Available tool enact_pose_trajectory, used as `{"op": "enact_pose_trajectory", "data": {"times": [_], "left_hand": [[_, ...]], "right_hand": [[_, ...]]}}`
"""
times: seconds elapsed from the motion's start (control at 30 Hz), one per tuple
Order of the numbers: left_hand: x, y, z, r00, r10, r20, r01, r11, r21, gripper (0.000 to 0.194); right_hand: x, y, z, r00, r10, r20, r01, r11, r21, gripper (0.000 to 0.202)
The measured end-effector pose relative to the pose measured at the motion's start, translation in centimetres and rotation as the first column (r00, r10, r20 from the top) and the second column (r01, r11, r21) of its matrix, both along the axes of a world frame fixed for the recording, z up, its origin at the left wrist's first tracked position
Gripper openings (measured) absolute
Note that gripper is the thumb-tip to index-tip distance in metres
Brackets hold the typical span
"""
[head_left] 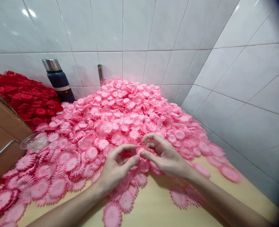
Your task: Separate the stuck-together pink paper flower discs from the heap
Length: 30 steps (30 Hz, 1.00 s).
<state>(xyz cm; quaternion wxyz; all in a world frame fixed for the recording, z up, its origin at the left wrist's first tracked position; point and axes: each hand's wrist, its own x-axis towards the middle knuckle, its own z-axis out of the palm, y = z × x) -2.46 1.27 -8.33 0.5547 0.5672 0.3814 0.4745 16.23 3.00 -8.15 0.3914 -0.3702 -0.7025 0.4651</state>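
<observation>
Pink disc (142,150) sits between slightly parted fingers (132,162) of both hands (116,164) (165,154).

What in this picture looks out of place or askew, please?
The clear plastic container looks out of place: it sits among the pink flower-shaped pieces, near the cardboard box. The dark blue bottle seems to lean, though the wide lens may cause that. Nothing looks clearly damaged.

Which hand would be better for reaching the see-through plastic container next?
Probably the left hand. It's nearer the clear plastic container, over on the left side. The right hand is farther away and pinches a pink flower piece. The left is beside that piece too; whether it grips is unclear.
</observation>
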Motion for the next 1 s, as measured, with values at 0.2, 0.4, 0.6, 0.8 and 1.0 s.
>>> {"op": "enact_pose_trajectory", "data": {"times": [0.2, 0.4, 0.6, 0.8, 1.0], "left_hand": [[0.1, -0.2, 0.0, 1.000, -0.016, 0.023, 0.018, 0.997, -0.069, 0.020], [0.0, -0.3, 0.1, 0.999, -0.038, -0.019, 0.038, 0.999, -0.008, 0.013], [-0.1, -0.1, 0.1, 0.995, -0.030, -0.100, 0.037, 0.997, 0.072, 0.013], [-0.1, -0.1, 0.5, 0.973, 0.023, -0.232, 0.021, 0.982, 0.187, 0.013], [-0.3, -0.1, 0.2, 0.946, 0.091, -0.311, -0.027, 0.979, 0.202, 0.009]], "right_hand": [[-0.3, -0.1, 0.2, 0.999, -0.016, -0.042, 0.018, 0.999, 0.040, 0.013], [-0.5, 0.0, -0.3, 0.998, -0.006, -0.069, 0.003, 0.999, -0.040, 0.022], [-0.4, 0.2, -1.1, 0.999, 0.030, -0.025, -0.029, 0.999, 0.024, 0.025], [-0.1, 0.4, -0.9, 0.999, 0.041, 0.019, -0.042, 0.998, 0.056, 0.022], [-0.1, 0.3, -0.7, 0.995, 0.076, 0.066, -0.081, 0.994, 0.073, 0.020]]}}
